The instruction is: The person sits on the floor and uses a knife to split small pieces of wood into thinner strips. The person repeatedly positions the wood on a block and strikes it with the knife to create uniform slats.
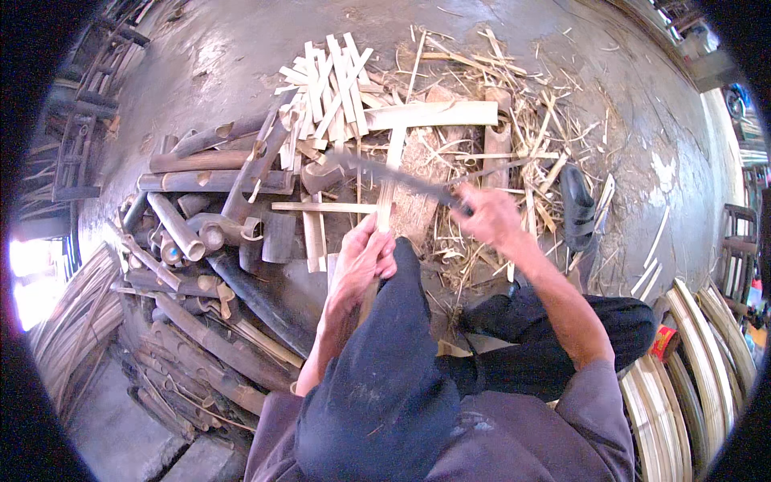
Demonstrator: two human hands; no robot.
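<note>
Bamboo strip (388, 181) stands upright over the knee, left hand (363, 255) closed around its lower end. Right hand (488, 213) grips a long knife (401, 178) biting the strip above; I judge a slip would carry the blade down into those left fingers.

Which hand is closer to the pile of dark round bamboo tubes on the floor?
Left. The left hand, gripping a pale bamboo strip, sits just right of the dark round bamboo tubes; the right hand, holding the long knife, is farther right.

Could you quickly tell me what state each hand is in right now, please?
Left hand: closed around the bamboo strip, holding it upright.
Right hand: closed on the knife, blade against the strip.
</note>
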